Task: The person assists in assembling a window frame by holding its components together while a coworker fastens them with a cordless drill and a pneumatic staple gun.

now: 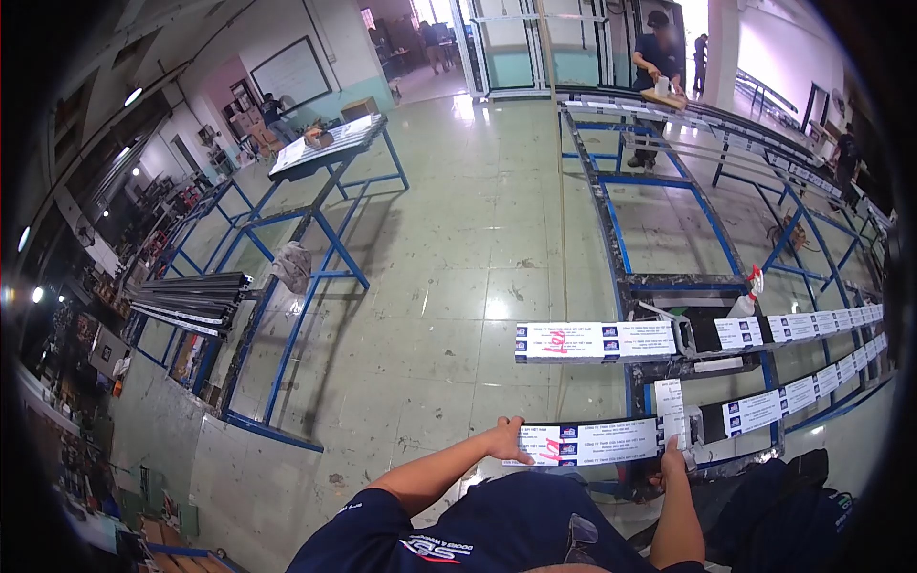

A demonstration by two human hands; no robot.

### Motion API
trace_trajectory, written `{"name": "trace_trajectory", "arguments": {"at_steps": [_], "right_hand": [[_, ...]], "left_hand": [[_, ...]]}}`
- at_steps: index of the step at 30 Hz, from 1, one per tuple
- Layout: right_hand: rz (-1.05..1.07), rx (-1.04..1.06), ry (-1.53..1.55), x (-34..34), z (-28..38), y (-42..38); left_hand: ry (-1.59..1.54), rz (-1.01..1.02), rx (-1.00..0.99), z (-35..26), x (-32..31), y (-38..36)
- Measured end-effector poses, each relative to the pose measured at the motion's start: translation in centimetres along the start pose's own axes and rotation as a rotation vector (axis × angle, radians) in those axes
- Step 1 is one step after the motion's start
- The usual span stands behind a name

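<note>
A long profile (611, 442), covered in white printed protective film with red handwriting, lies across in front of me. My left hand (506, 440) is wrapped round its left end, thumb at the near side. Toward its right part, my right hand (674, 460) is closed at the junction with a short white-filmed crosspiece (671, 406). Whether those fingers hold the crosspiece, the profile or something small is hidden. Beyond lies a second filmed profile (592, 342), roughly parallel and also marked in red.
A spray bottle (745, 304) with a red head stands behind the second profile. Blue-framed work stands (611, 229) extend away on the right. At left, another stand bears dark profiles (191, 296). A co-worker (659, 57) stands at the far right bench.
</note>
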State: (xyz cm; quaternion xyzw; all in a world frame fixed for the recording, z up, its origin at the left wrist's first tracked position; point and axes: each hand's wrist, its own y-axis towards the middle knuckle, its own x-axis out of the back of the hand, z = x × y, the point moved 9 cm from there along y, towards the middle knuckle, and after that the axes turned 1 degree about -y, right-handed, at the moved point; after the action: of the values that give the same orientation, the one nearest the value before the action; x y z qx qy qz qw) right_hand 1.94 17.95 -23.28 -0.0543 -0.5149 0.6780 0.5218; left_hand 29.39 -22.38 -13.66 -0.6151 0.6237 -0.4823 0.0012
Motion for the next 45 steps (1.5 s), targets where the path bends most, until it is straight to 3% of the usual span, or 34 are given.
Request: {"name": "trace_trajectory", "arguments": {"at_steps": [45], "right_hand": [[0.012, 0.026, 0.029, -0.2, -0.4, 0.0]], "left_hand": [[0.041, -0.005, 0.027, 0.3, 0.0, -0.2]]}}
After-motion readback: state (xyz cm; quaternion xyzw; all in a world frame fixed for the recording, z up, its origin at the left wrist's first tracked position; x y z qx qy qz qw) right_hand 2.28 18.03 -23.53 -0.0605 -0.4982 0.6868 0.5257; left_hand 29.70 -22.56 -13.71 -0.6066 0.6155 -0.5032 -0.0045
